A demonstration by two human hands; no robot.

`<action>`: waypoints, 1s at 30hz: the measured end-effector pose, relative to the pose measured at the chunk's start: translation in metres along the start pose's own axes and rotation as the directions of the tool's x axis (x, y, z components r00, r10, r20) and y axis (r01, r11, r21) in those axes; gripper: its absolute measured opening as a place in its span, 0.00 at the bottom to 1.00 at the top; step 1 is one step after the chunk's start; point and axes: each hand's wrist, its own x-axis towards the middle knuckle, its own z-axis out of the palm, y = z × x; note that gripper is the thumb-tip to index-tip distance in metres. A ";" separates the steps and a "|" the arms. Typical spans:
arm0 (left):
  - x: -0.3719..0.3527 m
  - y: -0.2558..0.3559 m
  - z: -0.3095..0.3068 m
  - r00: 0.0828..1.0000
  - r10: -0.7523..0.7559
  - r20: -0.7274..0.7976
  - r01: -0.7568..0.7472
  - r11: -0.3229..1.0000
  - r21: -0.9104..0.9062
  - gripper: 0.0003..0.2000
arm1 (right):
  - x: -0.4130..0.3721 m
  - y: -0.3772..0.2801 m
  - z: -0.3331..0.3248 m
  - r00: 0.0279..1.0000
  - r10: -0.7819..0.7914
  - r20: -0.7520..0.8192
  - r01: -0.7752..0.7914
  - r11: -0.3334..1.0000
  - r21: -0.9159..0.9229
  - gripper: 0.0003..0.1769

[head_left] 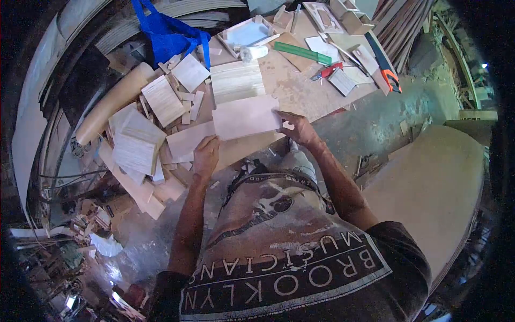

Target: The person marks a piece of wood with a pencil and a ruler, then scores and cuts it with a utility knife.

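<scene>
A flat, pale rectangular wood board (247, 117) is held up between my two hands above the near edge of the workbench (292, 88). My left hand (206, 155) grips its lower left corner with the fingers closed. At the right end, my right hand (298, 129) pinches the board's edge between thumb and fingers. Beneath and to the left lies another pale wood panel (190, 140). Just beyond the held board sits a stack of light-grained wood sheets (237, 81).
Stacked wood pieces (137, 142) crowd the bench's left side. Farther back are a green straightedge (303, 52), a red-handled tool (327, 71), a handsaw (383, 64) and a blue bag (171, 35). A large curved board (429, 198) stands at right; scraps litter the floor at left.
</scene>
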 end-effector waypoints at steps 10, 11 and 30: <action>-0.006 0.008 0.005 0.994 0.079 -0.072 -0.074 0.995 0.062 0.06 | -0.002 -0.014 -0.001 0.999 0.040 -0.015 -0.040 0.998 -0.042 0.33; -0.006 0.009 0.006 0.992 0.083 -0.093 -0.073 0.992 0.100 0.05 | -0.004 -0.005 0.003 0.998 -0.035 -0.057 0.032 0.998 -0.046 0.33; 0.012 0.001 0.033 0.947 -0.226 -0.227 0.170 0.956 -0.241 0.21 | -0.003 0.001 0.028 0.939 0.331 -0.098 -0.269 0.879 0.393 0.24</action>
